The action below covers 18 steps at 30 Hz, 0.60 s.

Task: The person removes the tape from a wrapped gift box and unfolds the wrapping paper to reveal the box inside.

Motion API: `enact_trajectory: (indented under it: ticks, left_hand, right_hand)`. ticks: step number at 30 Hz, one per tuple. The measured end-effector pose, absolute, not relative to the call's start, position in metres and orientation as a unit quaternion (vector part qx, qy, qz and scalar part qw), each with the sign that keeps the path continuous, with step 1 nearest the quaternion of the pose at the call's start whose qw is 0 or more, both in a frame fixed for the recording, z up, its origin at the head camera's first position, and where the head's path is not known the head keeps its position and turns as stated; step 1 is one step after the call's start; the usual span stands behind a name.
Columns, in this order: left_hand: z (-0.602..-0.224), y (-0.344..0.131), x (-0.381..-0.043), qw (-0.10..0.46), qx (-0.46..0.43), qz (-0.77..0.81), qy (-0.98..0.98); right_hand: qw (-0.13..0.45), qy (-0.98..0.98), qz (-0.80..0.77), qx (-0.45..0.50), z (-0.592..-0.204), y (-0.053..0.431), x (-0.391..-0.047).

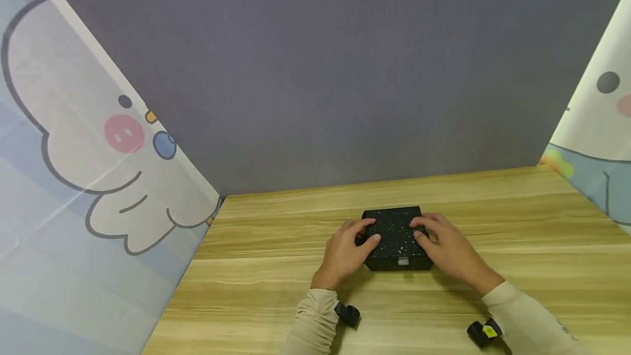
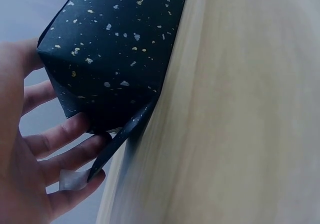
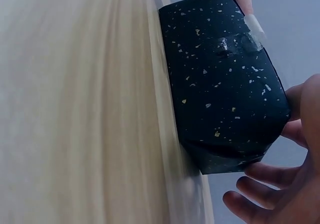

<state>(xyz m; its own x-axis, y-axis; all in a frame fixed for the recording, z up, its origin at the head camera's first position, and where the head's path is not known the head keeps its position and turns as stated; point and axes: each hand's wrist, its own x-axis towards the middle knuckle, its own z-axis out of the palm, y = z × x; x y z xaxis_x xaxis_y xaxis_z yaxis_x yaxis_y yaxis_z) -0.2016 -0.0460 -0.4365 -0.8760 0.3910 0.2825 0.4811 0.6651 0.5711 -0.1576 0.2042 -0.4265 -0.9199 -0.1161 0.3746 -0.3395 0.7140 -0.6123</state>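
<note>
A flat box (image 1: 394, 232) wrapped in black paper with pale and gold specks lies on the wooden table. My left hand (image 1: 345, 251) holds its left end, thumb and index finger over the top edge. In the left wrist view a paper flap (image 2: 122, 139) sticks out from that end, with a clear piece of tape (image 2: 73, 180) at its tip beside my fingers. On the opposite side my right hand (image 1: 451, 248) holds the right end, which shows folded paper in the right wrist view. A strip of tape (image 3: 254, 31) crosses the box's near side at the top edge.
The wooden tabletop (image 1: 246, 289) spreads around the box. A grey wall (image 1: 345, 70) rises behind it, with cartoon-printed sheets (image 1: 74, 179) on both sides. Black wrist cameras (image 1: 349, 315) are strapped over both sleeves.
</note>
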Motion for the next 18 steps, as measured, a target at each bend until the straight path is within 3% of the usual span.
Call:
enact_trajectory:
  ticks: [5,12,18]
  left_hand:
    - [-0.436,-0.0459,-0.2011,0.068,-0.239,-0.336,-0.909]
    - [-0.4372,-0.0464,-0.2018,0.068,-0.237,-0.336,-0.909]
    - [-0.4371,-0.0461,-0.2019,0.066,-0.234,-0.335,-0.91]
  right_hand:
    - [0.17,-0.908,0.357,0.14,-0.4282,0.2033,-0.1585]
    - [0.134,-0.918,0.347,0.14,-0.4303,0.2032,-0.156]
    - [0.153,-0.911,0.359,0.137,-0.4306,0.2027,-0.1552]
